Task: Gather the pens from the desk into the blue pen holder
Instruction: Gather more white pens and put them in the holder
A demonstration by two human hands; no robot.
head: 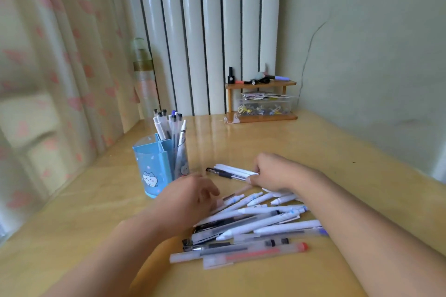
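A blue pen holder [154,166] with a cartoon cat stands at the left of the wooden desk [337,166], and several pens [169,123] stick out of its rear compartment. A loose pile of white, clear and black pens [253,226] lies on the desk in front of me. My right hand [277,172] is shut on a small bunch of pens [231,172] that point left, just above the desk. My left hand [193,194] rests at the pile's left edge, fingers curled down onto a pen [231,198]; whether it grips that pen is unclear.
A small wooden shelf [261,99] with a clear box and small items stands at the back against the radiator [205,31]. A bottle [143,79] stands behind the holder. Curtains [48,67] hang along the left edge, a wall at the right.
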